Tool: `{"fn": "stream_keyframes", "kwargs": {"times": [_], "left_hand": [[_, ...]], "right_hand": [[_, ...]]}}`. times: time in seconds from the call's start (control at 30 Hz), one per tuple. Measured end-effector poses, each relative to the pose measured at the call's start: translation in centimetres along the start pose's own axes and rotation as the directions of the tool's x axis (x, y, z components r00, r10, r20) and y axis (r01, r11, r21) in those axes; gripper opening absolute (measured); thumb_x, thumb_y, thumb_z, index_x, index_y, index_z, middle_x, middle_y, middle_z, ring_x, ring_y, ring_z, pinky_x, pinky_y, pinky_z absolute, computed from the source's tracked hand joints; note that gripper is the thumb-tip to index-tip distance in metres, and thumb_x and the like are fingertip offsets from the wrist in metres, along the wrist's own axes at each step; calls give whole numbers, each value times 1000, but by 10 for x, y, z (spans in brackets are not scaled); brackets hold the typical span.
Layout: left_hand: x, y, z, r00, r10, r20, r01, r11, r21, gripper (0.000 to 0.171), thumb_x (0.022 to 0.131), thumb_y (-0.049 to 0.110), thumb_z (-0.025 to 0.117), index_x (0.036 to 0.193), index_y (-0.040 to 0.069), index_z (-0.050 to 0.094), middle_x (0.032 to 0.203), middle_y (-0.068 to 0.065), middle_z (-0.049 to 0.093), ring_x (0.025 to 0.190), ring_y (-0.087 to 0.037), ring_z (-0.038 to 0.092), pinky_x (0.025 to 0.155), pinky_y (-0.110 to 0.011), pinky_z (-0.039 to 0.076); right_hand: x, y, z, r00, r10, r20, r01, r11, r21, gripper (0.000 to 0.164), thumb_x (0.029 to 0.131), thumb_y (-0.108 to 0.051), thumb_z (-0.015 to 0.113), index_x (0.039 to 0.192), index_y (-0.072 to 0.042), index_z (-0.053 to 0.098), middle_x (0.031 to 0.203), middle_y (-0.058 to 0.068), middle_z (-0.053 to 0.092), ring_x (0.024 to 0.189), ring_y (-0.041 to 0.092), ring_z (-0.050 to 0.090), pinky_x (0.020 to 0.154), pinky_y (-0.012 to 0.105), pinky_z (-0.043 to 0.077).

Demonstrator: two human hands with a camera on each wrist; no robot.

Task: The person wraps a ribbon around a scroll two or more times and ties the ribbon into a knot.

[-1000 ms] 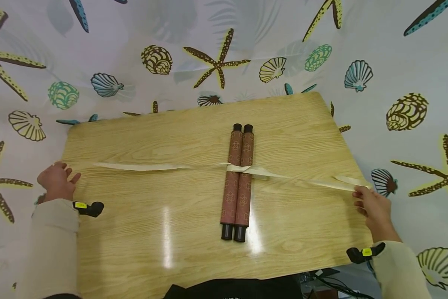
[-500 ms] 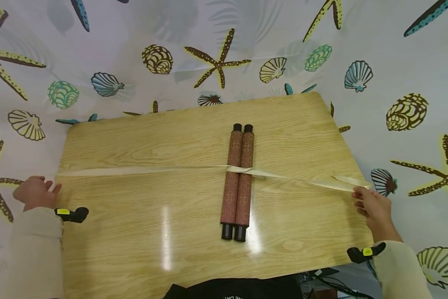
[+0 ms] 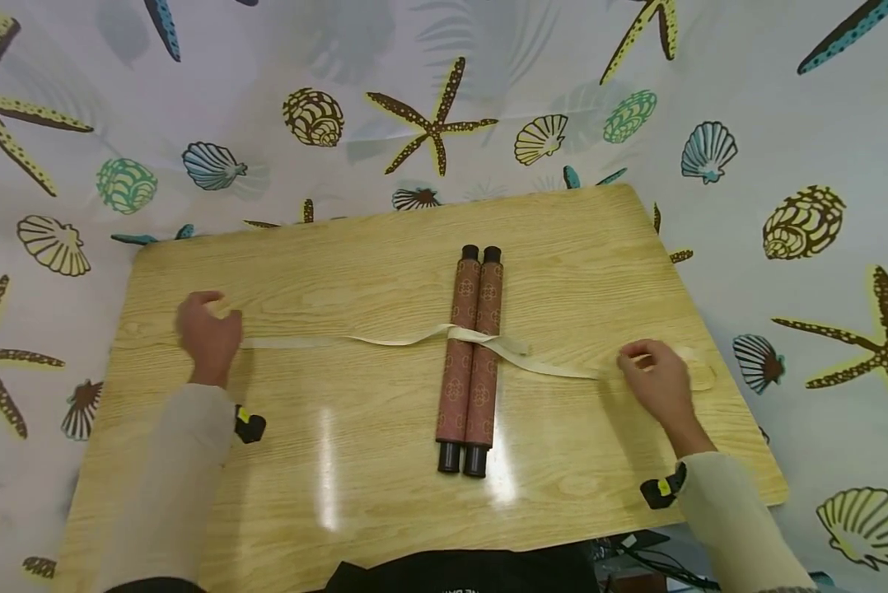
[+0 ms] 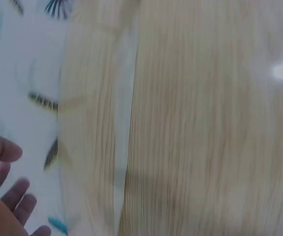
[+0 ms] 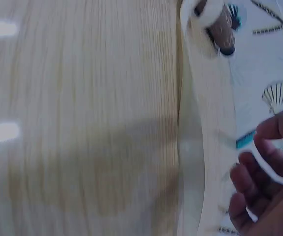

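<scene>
Two brown patterned scroll rolls (image 3: 457,387) with black end knobs lie side by side on the table. A cream ribbon (image 3: 544,366) crosses around their middle, its tails stretching out left and right. My left hand (image 3: 208,338) hovers by the left tail, fingers loosely bent and thumb apart. In the left wrist view that ribbon (image 4: 125,98) lies on the wood, away from the fingers. Over the right tail, my right hand (image 3: 659,383) has thumb and forefinger close together. The right wrist view shows this hand (image 5: 274,182) beside the ribbon (image 5: 190,142), with nothing between its fingers.
The wooden table (image 3: 303,288) has its rear edge against a curtain (image 3: 533,49) printed with shells and starfish. Dark cables (image 3: 666,564) hang below the front right edge. Black cloth (image 3: 459,572) shows at the front edge.
My left hand has moved inward from beyond the table's left edge. The right hand has released the ribbon's right tail and come inward. Both tails have slackened onto the table.
</scene>
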State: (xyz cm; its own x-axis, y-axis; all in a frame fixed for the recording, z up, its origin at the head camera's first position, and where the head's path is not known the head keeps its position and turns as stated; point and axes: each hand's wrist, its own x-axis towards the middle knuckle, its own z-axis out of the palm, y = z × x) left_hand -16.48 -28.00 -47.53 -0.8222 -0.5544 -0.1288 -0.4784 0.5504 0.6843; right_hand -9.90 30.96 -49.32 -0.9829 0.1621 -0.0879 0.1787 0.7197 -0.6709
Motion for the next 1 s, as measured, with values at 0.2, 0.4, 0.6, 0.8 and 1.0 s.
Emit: {"fn": "stream_keyframes", "kwargs": {"times": [0.2, 0.4, 0.6, 0.8, 1.0], "left_hand": [[-61, 67, 110, 760, 487, 430, -549, 835, 24, 30, 92, 15, 55, 120, 7, 57, 123, -14, 59, 116, -33, 53, 97, -52, 40], [-102, 107, 174, 604, 501, 620, -735, 652, 188, 29, 92, 23, 58, 120, 18, 58, 117, -2, 66, 108, -26, 60, 94, -52, 42], [-107, 121, 178, 624, 525, 579, -752, 604, 263, 14, 92, 26, 60, 102, 22, 69, 98, 2, 72, 90, -21, 66, 94, -52, 41], [-95, 129, 157, 636, 575, 515, -749, 621, 231, 15, 92, 29, 60, 95, 23, 72, 92, 4, 73, 81, -17, 66, 87, -49, 46], [-79, 130, 132, 685, 544, 485, -693, 692, 203, 18, 95, 29, 56, 100, 19, 70, 95, 0, 73, 80, -20, 66, 83, -47, 47]], "right_hand": [[9, -49, 66, 887, -287, 362, 305, 952, 7, 24, 94, -22, 56, 110, -8, 67, 109, 10, 68, 95, 26, 64, 81, 44, 51], [21, -75, 106, 888, -292, 356, 320, 947, -22, 35, 94, -30, 56, 124, -10, 60, 114, 9, 68, 102, 26, 64, 86, 45, 50], [26, -85, 109, 906, -297, 302, 330, 942, -63, 30, 90, -33, 62, 110, -11, 66, 87, 4, 73, 76, 17, 68, 70, 36, 52], [28, -89, 95, 898, -369, 240, 408, 901, -144, 20, 90, -30, 63, 94, -13, 73, 87, 3, 73, 70, 15, 65, 74, 41, 50], [30, -97, 80, 892, -365, 267, 410, 902, -136, 21, 92, -31, 60, 96, -15, 72, 93, 3, 73, 73, 16, 64, 83, 48, 46]]}}
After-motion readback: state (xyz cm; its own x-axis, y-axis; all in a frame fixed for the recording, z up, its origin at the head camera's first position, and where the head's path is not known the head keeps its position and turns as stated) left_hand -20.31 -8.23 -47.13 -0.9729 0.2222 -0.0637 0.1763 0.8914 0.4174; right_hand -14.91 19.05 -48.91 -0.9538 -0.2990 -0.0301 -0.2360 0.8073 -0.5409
